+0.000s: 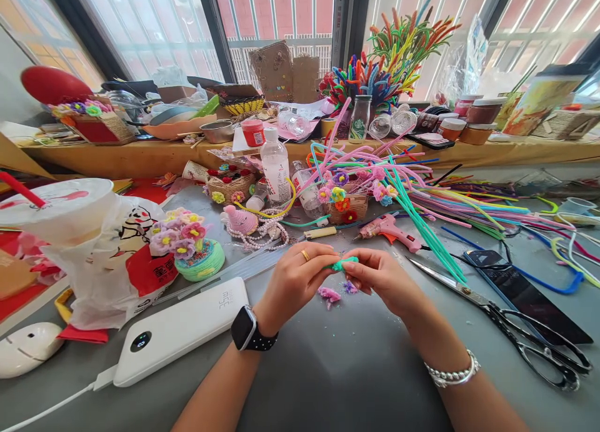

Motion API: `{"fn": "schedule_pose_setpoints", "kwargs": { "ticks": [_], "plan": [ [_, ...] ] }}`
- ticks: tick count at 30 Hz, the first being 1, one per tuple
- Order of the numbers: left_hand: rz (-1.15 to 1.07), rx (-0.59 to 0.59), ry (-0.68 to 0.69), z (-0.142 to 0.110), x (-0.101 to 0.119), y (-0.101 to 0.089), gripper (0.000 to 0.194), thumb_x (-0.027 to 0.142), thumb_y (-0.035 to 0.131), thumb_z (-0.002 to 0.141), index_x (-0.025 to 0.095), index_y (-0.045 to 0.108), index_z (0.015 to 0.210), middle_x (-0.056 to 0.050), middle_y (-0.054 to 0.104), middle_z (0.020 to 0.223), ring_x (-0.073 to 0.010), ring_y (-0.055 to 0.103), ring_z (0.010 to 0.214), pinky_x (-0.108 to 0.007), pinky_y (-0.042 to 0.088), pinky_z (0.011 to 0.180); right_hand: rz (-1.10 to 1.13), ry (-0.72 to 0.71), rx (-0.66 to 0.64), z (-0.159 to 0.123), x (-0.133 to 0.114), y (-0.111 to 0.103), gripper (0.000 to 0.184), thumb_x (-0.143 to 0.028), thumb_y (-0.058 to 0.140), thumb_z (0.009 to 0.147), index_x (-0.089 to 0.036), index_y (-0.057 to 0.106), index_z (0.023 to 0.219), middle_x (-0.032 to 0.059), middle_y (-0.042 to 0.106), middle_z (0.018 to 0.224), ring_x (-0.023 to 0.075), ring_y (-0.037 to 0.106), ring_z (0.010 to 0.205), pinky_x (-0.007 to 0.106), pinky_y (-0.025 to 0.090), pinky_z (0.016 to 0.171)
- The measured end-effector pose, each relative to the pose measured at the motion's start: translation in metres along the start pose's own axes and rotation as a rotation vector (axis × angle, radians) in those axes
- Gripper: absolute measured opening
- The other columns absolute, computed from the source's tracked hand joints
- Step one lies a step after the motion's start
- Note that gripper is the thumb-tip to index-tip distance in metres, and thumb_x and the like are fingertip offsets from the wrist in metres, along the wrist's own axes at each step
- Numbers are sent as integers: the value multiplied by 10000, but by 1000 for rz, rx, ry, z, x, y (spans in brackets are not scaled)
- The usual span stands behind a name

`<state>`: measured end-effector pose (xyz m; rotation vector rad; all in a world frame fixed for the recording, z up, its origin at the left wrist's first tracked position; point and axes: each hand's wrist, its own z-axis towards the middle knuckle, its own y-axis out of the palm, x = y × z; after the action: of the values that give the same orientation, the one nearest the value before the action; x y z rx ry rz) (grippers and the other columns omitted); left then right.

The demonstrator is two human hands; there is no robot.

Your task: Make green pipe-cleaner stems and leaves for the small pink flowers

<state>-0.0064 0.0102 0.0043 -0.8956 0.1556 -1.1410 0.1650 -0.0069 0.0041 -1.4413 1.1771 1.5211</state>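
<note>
A short, bent piece of green pipe cleaner (343,264) is pinched between my two hands above the grey table. My left hand (300,272), with a ring and a watch on the wrist, grips its left end with fingers closed. My right hand (382,274) pinches its right end between thumb and fingers. Just below lie a small pink fuzzy piece (329,294) and a purple one (349,287), partly hidden by my fingers. Long green pipe cleaners (429,232) lie to the right of my right hand.
Scissors (506,322) and a phone (529,294) lie at right, a pink glue gun (389,231) beyond my hands. At left are a white power bank (182,332), a green flower-topped piece (199,260) and a cup (60,213). A bottle (275,169) stands behind.
</note>
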Motion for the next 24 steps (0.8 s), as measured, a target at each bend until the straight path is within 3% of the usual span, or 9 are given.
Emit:
{"fn": "schedule_pose_setpoints", "kwargs": {
  "ticks": [8,14,19,24],
  "plan": [
    [-104,-52,-164,0,3,6,131,206,471,779,171,596,798,-49,619,781,-146,535,738,-266,407,688,-57,-44,39,1,-1,0,191,-334,585,693,-144,566,690,-45,485,535,46,393,428,179,307,392],
    [-340,-61,-410,4,7,7,147,262,501,752,168,611,727,-25,612,702,-142,540,683,-250,406,674,-48,-53,59,0,-2,1,202,-343,583,691,-144,567,722,-47,486,533,49,399,424,182,323,394],
    [-698,-151,-682,6,8,5,168,301,536,719,148,603,696,-28,625,703,-158,566,703,-247,424,652,-135,-115,137,1,1,4,210,-343,565,704,-139,557,752,-36,488,511,59,392,417,186,317,382],
    [-956,-154,-821,6,5,6,131,263,552,705,145,608,716,-24,625,687,-154,574,719,-248,426,677,-281,-203,249,1,6,11,206,-356,521,736,-155,558,759,-31,468,510,74,393,426,195,320,388]
  ]
}}
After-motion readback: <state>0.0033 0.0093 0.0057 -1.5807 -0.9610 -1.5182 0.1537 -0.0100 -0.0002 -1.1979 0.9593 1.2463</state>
